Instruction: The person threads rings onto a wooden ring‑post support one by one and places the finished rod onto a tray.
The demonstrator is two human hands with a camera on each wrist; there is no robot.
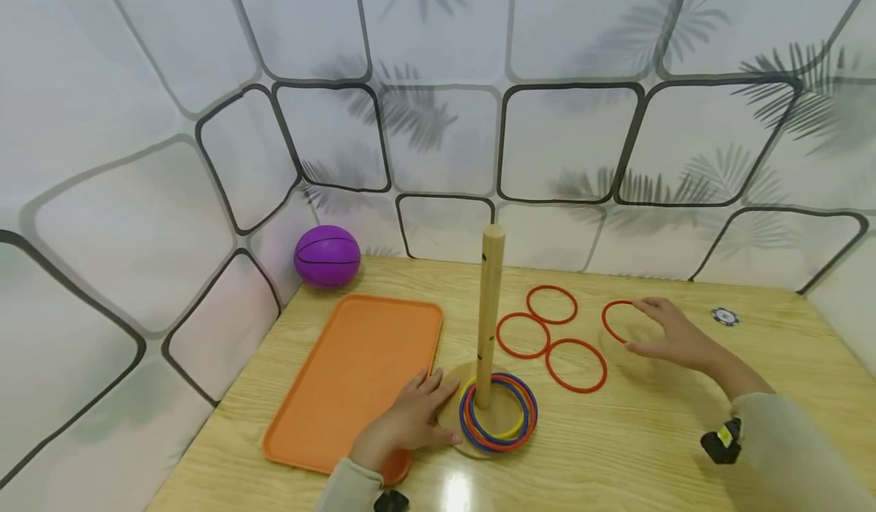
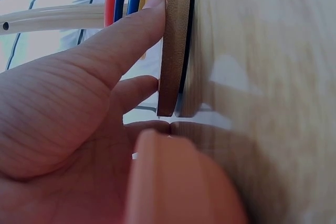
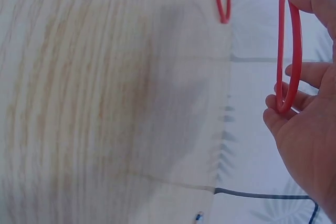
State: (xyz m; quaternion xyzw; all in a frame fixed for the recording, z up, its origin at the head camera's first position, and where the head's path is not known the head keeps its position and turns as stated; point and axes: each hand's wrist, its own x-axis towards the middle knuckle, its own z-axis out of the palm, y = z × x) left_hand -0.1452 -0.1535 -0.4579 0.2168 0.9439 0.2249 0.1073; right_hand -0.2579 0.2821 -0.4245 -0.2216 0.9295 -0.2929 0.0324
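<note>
My right hand [image 1: 674, 338] holds a red ring [image 3: 297, 51] by its edge, thumb on one side and fingers on the opposite side. The right wrist view shows this ring raised off the tabletop. On the round wooden base [image 2: 176, 40] rests my left hand [image 1: 409, 413], fingers spread, with the thumb at the base's edge. An upright wooden peg [image 1: 490, 306] rises from that base. Around its foot lies a stack of blue, red and yellow rings [image 1: 532, 421]. Three loose red rings [image 1: 576, 389] lie flat to the right of the peg.
An orange tray [image 1: 356, 375] lies left of the base, partly under my left forearm. A purple ball [image 1: 327, 256] sits at the back left corner. Beyond my right hand is a blue-and-white chip [image 1: 725, 316]. A patterned wall [image 1: 445, 223] borders the wooden table [image 1: 616, 451].
</note>
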